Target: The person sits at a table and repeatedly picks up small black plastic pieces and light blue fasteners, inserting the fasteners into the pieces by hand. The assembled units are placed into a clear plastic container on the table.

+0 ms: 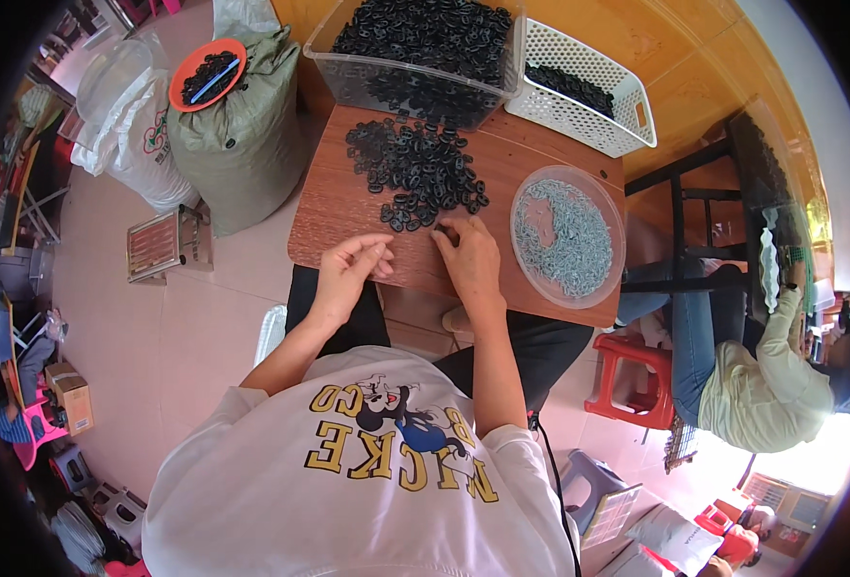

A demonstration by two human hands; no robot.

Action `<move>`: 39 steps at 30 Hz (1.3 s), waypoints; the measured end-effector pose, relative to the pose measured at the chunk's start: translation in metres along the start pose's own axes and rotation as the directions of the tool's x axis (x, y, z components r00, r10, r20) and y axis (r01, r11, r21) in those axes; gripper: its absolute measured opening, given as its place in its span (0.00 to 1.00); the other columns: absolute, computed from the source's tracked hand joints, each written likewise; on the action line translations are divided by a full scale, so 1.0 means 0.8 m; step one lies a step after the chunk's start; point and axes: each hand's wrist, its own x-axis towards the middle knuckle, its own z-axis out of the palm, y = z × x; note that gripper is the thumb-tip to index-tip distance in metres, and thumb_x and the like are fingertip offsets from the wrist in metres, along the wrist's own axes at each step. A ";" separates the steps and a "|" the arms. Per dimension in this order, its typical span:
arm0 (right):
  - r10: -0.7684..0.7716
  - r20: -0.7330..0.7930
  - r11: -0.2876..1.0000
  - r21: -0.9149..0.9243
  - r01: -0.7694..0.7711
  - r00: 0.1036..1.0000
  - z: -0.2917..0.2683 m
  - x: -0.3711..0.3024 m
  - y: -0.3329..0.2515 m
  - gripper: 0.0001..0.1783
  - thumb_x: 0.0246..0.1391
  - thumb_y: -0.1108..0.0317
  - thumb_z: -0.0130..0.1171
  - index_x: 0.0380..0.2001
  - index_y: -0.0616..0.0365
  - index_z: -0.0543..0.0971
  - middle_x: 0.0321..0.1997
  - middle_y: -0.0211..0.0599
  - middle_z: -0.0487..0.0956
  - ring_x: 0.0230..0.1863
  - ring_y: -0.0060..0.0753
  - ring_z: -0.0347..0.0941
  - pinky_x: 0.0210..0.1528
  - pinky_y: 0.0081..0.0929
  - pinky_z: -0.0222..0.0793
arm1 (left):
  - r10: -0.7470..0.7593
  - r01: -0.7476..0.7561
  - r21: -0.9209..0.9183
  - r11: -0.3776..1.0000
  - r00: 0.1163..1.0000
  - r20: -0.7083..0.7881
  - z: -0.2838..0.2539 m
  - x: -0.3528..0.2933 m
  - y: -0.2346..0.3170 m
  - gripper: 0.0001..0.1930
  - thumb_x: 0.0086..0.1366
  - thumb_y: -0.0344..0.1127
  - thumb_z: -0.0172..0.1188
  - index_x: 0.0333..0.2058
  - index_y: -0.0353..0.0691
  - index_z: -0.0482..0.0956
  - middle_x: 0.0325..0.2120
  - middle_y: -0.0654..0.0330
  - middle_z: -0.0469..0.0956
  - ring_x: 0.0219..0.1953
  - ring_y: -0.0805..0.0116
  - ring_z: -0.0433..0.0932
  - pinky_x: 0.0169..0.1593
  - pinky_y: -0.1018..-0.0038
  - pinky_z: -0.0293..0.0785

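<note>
A loose pile of small black oval pieces (425, 173), which seem to have holes in them, lies on the brown wooden table. My right hand (471, 258) is at the pile's near edge, thumb and forefinger closing on a small black oval piece (438, 227). To its left, my left hand (348, 274) hovers over the table's front edge, fingers curled and tips together; whatever is between them is too small to make out. Right of my right hand stands a round clear tray (519, 264) of small silvery metal pieces, probably screws (579, 240).
A clear plastic bin (415, 94) heaped with black pieces and a white perforated basket (584, 130) border the table's far side. Left are a full woven sack (237, 159) topped by an orange plate (237, 77) and a small stool (156, 245). Another person (762, 385) sits at right.
</note>
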 end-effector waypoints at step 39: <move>-0.319 -0.038 0.947 -0.064 0.316 0.947 0.042 -0.016 -0.025 0.07 0.43 0.69 0.62 0.29 0.55 0.81 0.32 0.33 0.72 0.37 0.37 0.66 0.38 0.34 0.60 | 0.484 -0.482 0.815 0.322 0.823 0.296 -0.021 0.025 -0.007 0.10 0.49 0.36 0.64 0.32 0.40 0.82 0.47 0.57 0.72 0.51 0.57 0.68 0.54 0.64 0.63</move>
